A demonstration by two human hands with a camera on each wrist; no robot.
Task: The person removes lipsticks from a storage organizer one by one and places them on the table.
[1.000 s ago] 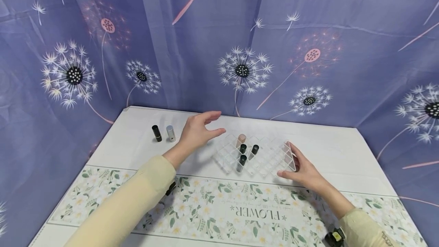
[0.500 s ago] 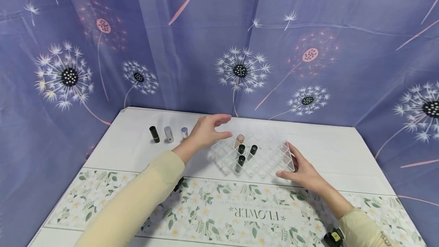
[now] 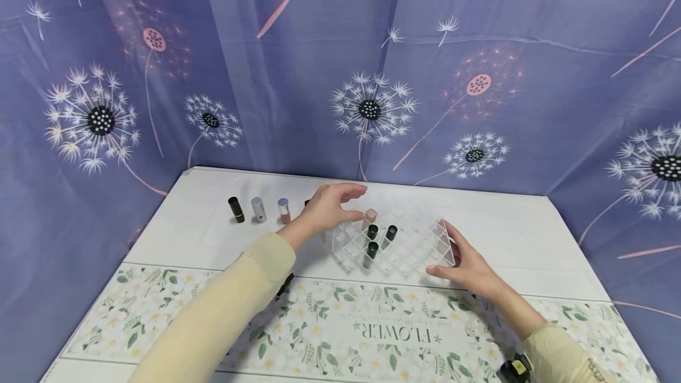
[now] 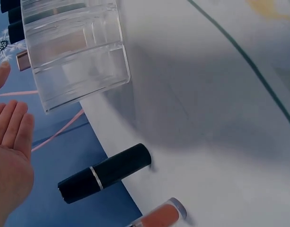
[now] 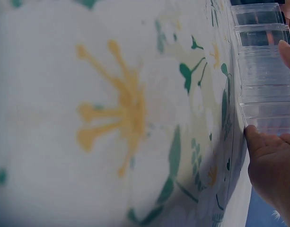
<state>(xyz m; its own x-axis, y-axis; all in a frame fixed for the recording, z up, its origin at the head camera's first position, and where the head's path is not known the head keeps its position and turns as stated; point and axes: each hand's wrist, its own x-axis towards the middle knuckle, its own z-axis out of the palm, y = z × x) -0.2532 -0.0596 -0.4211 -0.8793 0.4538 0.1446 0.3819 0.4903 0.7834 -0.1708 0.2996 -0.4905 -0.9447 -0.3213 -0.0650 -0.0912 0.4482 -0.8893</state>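
Left hand [image 3: 327, 207] spread (mostly hiding a black tube [image 3: 307, 202]), right hand [image 3: 472, 269] gripping a clear organizer [image 3: 417, 248], dandelion curtain [image 3: 298, 87] behind.

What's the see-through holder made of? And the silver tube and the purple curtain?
The see-through holder looks like glossy hard plastic, maybe acrylic: its walls are clear and its edges catch light; glass isn't ruled out. The silver tube shines like metal, but could be silver-coated plastic. The purple curtain seems to be smooth cloth, since it hangs in creases and folds.
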